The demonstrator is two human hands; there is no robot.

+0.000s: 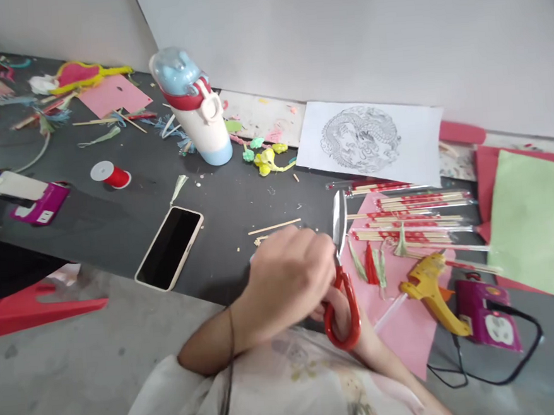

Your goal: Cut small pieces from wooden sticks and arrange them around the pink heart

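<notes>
My left hand [288, 273] is closed in a fist above the table's front edge, its back toward me. Whatever its fingers may pinch is hidden. Just behind and below it, my right hand [337, 311] grips a pair of scissors [345, 319] with red handles, a finger through one loop. The blades point away from me and look nearly closed. A thin wooden stick [274, 227] lies beyond my left fist. Right of the scissors, a red tassel [370, 264] and pale green tassels rest on pink paper [404, 334].
A phone [170, 248], a red thread spool [111, 174] and a water bottle [194, 109] stand or lie leftward. Rightward are wrapped sticks [419, 202], a yellow glue gun [432, 288], a purple power strip [486, 313] with cable, and green paper [529, 221]. A dragon drawing [367, 139] lies behind.
</notes>
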